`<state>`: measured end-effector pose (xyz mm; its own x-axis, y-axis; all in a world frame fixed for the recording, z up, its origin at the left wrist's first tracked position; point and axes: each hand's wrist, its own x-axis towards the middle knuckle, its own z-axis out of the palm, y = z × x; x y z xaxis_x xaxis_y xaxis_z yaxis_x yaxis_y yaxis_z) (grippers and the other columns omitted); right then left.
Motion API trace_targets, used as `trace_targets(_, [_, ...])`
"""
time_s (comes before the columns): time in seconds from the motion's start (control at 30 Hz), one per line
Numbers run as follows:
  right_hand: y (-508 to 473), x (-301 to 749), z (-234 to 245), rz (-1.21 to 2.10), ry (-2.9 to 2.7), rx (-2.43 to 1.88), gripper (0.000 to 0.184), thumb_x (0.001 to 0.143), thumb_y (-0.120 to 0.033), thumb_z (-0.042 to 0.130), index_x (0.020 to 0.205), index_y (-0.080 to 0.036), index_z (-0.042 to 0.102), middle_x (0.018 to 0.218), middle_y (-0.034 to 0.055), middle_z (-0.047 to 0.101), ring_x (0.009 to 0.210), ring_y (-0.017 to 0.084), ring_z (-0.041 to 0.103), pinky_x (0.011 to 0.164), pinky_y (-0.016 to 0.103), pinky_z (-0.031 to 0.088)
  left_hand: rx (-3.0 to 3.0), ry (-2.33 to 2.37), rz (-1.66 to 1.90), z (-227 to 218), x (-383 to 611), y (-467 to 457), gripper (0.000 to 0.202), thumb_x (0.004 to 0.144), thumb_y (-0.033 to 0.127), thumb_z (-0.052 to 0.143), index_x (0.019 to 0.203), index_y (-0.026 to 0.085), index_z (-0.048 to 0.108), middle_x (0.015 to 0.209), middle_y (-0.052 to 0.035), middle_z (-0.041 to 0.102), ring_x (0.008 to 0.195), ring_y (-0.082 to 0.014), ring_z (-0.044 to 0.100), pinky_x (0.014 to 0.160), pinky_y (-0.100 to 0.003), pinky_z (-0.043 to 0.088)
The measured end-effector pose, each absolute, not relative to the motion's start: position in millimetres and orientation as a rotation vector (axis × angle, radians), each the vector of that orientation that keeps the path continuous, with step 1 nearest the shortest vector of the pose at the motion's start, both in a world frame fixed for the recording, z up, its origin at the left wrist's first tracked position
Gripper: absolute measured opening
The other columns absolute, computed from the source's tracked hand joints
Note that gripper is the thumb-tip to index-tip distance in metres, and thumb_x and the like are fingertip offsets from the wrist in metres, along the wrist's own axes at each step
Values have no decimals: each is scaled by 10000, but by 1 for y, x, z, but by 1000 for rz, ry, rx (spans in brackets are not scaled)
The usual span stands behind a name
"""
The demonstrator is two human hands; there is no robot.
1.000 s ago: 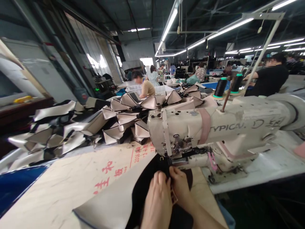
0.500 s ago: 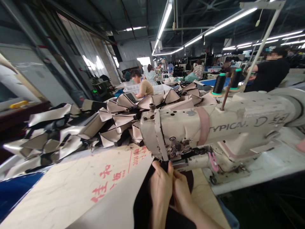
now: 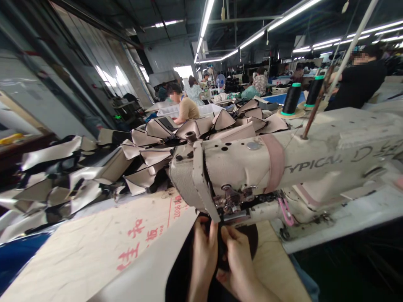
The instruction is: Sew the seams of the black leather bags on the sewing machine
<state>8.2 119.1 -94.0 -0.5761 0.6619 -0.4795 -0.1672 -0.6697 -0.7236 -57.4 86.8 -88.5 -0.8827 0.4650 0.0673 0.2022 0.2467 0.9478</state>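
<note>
A large light-and-black material panel (image 3: 147, 268) lies under the head of the sewing machine (image 3: 220, 167). Its pale side spreads to the left, and its black side runs beneath my hands. My left hand (image 3: 204, 247) is at the needle area, its fingers gripping the black edge just below the presser foot. Close beside it on the right, my right hand (image 3: 237, 256) pinches the same black material with thumb and curled fingers. The machine head hides the needle and some of my fingertips.
A wooden board (image 3: 85, 235) with red lettering forms the work surface. Behind it is a heap of beige, black-edged pieces (image 3: 151, 151). Black thread cones (image 3: 291, 100) stand behind the machine. A co-worker in a tan top (image 3: 188, 108) sits beyond the heap; another in black (image 3: 359, 84) is at right.
My hands have moved slightly apart, the left one shifting left and the right one lower. The whole view has also shifted, bringing the machine head nearer.
</note>
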Motion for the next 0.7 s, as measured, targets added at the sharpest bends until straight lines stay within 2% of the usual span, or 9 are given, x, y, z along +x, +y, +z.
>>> trace_targets(0.17, [121, 8, -92, 2223, -931, -1074, 355, 745, -496, 544, 787, -150, 613, 461, -61, 354, 424, 65, 337, 376, 170, 254, 661, 2162, 1683, -86, -58, 87, 299, 791, 465, 509, 925, 215, 416, 732, 19, 544, 673, -155, 555, 608, -251, 438])
trace_targets(0.33, [122, 7, -94, 2237, -939, -1077, 329, 754, -480, 535, 733, -157, 591, 439, -67, 328, 418, 66, 334, 381, 171, 252, 690, 2235, 1647, -86, -58, 85, 272, 813, 446, 488, 928, 212, 412, 721, 31, 502, 645, -131, 517, 592, -230, 417])
trace_targets(0.7, [122, 11, -93, 2278, -759, -1080, 309, 693, -438, 623, 788, -144, 624, 480, -55, 374, 454, 78, 368, 394, 184, 268, 711, 2349, 1591, -82, -59, 88, 288, 781, 462, 521, 870, 199, 446, 648, 52, 456, 569, -131, 469, 572, -248, 391])
